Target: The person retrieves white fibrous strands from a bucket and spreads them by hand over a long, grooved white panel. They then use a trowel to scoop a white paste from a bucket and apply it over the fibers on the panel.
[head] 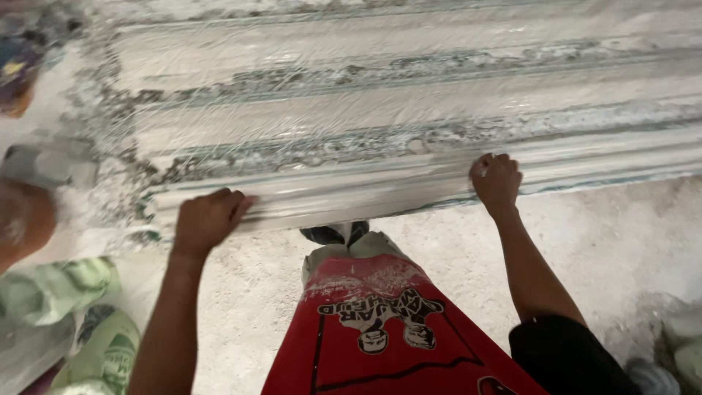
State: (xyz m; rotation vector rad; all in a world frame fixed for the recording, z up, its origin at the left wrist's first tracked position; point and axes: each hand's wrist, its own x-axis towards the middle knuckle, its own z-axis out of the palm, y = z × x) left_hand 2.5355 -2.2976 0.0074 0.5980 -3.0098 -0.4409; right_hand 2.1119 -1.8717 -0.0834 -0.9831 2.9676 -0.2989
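- Long white plaster cornice moulding [409, 110], ridged and covered in clear plastic film, lying across the dusty floor [614, 234] ahead of both hands.
- Left hand [208, 219], fingers curled, pressed on the moulding's near edge.
- Right hand [496, 179], fingers bent, gripping the same edge farther along.

**What the person wears, seen from above**

Both forearms are bare from wrist to elbow, and neither the left hand [208, 219] nor the right hand [496, 181] carries a glove, ring or watch. A black fabric sleeve edge [563, 351] shows at the right upper arm. The long red cloth garment [380, 329] covers the legs, printed with a black-and-white cartoon figure, lettering and thin black lines, and dusted pale along its upper hem. A dark dusty shoe [336, 234] peeks out beyond it.
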